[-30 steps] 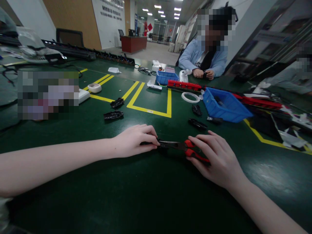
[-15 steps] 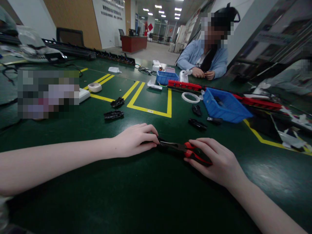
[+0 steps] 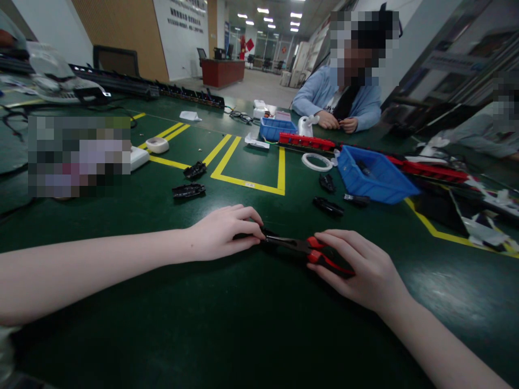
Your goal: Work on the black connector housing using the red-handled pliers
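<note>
My right hand (image 3: pixel 357 267) is closed round the red and black handles of long-nose pliers (image 3: pixel 298 246), whose jaws point left. At the jaw tips my left hand (image 3: pixel 229 232) pinches a small black part (image 3: pixel 265 235), mostly hidden under its fingers. The jaws touch or overlap this part; whether they clamp it cannot be made out. Beyond my hands lie loose black parts: two at the left, one (image 3: pixel 188 190) nearer and one (image 3: pixel 195 170) farther, and others at the right, among them a long one (image 3: pixel 327 206).
A blue bin (image 3: pixel 373 175) with dark pieces stands at the right, near a white ring (image 3: pixel 317 162) and a red strip (image 3: pixel 307 142). A tape roll (image 3: pixel 157 145) lies at the left. Across the green table (image 3: pixel 203 324) sits a person (image 3: pixel 338 102).
The plier handles look slightly shifted in my right hand. My left hand stays in place. The person across the table has moved their head a little.
</note>
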`<action>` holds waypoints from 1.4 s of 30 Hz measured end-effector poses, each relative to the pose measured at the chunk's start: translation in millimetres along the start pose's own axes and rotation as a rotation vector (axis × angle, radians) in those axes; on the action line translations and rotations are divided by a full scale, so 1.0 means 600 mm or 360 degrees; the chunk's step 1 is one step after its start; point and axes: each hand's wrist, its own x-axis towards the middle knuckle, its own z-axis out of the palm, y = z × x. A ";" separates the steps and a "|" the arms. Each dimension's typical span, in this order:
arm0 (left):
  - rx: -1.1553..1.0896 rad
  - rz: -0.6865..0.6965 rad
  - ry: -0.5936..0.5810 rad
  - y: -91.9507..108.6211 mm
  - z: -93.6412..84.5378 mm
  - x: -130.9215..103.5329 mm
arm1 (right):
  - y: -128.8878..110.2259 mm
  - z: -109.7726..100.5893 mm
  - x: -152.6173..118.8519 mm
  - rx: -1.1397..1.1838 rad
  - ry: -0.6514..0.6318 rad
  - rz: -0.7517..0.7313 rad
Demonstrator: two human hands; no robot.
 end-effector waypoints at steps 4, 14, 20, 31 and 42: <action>-0.0013 0.0002 -0.0001 0.000 -0.001 0.000 | 0.002 0.000 -0.001 0.0018 -0.0010 0.0000; -0.0013 -0.0006 0.0005 -0.001 0.001 0.000 | 0.004 -0.003 -0.001 -0.0010 -0.0008 -0.0040; -0.0014 0.0013 0.0014 -0.002 0.002 0.000 | 0.003 0.000 -0.002 -0.0023 -0.0021 -0.0026; -0.0009 0.0013 0.0002 -0.001 0.000 0.000 | -0.006 0.003 0.004 0.0039 -0.0054 0.0005; -0.0033 0.0018 -0.0002 0.000 0.000 0.002 | -0.009 0.006 0.009 0.0041 -0.0081 -0.0007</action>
